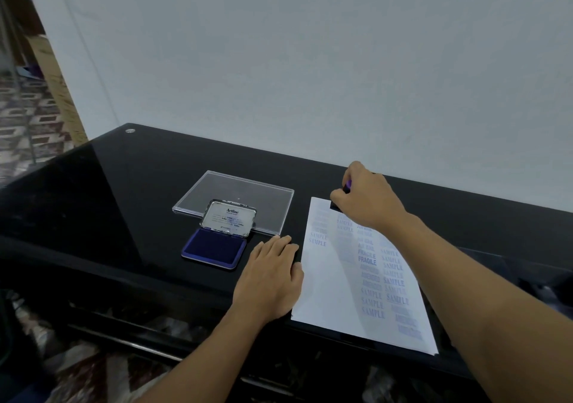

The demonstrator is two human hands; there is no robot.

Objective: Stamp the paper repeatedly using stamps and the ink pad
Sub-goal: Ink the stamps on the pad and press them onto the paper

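The white paper (328,294) lies at centre right of the frame, on a glossy black table (124,201), with columns of blue marks reading SAMPLE, FRAGILE and other words too blurred to read. At its upper left corner the right hand (369,198) curls its fingers round a dark stamp (335,205), base down on the sheet; the hand covers most of the stamp, and a purple bit shows at its top. The left hand (269,278) lies flat with fingers straight at the paper's left edge. Left of it is the ink pad (214,252), open, its blue pad bare and its labelled lid (230,218) tilted up. Just behind that lies a clear plastic case (248,190).
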